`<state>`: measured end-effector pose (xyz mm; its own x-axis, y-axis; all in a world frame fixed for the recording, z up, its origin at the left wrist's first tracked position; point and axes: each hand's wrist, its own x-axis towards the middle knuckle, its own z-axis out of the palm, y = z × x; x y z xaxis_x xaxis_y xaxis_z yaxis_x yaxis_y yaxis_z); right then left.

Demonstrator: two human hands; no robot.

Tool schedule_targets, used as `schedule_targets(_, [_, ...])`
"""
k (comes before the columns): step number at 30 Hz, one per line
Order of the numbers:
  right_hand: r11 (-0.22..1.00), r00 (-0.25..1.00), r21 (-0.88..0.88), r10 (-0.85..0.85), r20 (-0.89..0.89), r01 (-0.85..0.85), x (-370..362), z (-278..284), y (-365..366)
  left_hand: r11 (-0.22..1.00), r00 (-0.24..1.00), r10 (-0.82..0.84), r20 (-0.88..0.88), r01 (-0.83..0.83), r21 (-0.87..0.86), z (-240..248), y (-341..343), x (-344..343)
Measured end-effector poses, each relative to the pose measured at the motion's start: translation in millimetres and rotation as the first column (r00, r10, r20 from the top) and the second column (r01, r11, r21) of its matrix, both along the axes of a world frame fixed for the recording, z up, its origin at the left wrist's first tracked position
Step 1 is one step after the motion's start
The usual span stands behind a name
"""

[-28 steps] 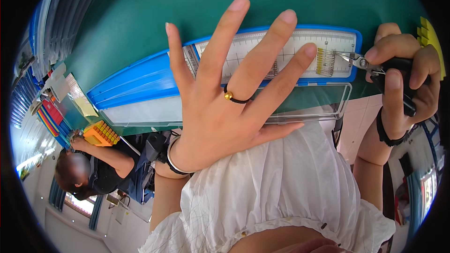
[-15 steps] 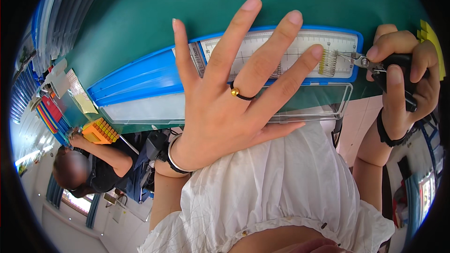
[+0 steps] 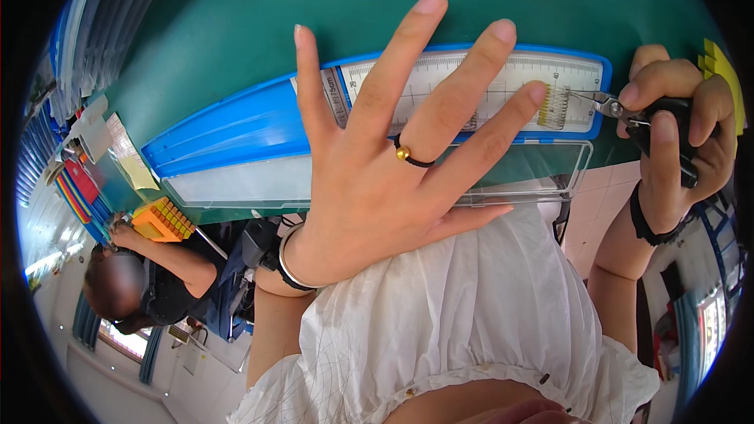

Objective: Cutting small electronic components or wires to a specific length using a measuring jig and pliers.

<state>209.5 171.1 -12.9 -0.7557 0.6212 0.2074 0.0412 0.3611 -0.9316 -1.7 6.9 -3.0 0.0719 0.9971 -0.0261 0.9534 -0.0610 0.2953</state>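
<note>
My left hand [image 3: 385, 188] is spread out flat over a long blue plastic case [image 3: 228, 137], fingers apart. Its index fingertip rests beside a row of thin metal springs or wire coils [image 3: 558, 106] with a yellow strip at their left edge. Under the fingers lies a white ruled scale [image 3: 581, 71], partly hidden by them. Black-handled fine-nose pliers [image 3: 609, 104] are gripped in my right hand [image 3: 679, 102], at the case's right end. Their thin tips reach left to the coils; whether they pinch a wire is too small to tell.
The case's clear lid [image 3: 243, 187] hangs open along its near side. A green mat [image 3: 236, 23] covers the table. At left sit another person [image 3: 184, 283], an orange rack with yellow pieces [image 3: 165, 220] and stacked clear trays [image 3: 102, 31]. A yellow object [image 3: 722, 78] stands far right.
My left hand has shifted very slightly right, its fingers still spread. The pliers stay by the coils in my right hand, nearly unmoved.
</note>
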Motion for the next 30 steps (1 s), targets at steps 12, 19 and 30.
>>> schedule_targets(12, [0.997, 0.997, -0.055, -0.059, -0.057, 0.056, 2.3, -4.6, -9.2, 1.0, 0.999, 0.007, 0.032, -0.006, -0.006, 0.8, -2.3, -1.0])
schedule_targets(19, [0.998, 0.998, -0.042, -0.042, -0.039, 0.04, 4.0, -1.6, -8.9, 1.0, 0.999, 0.006, 0.034, -0.005, -0.023, 1.0, -1.3, -0.9])
schedule_targets(30, [1.0, 0.999, -0.004, -0.024, -0.03, 0.024, 8.7, -3.9, -8.3, 1.0, 1.0, 0.007, 0.014, -0.007, -0.024, 1.3, -2.0, -0.5])
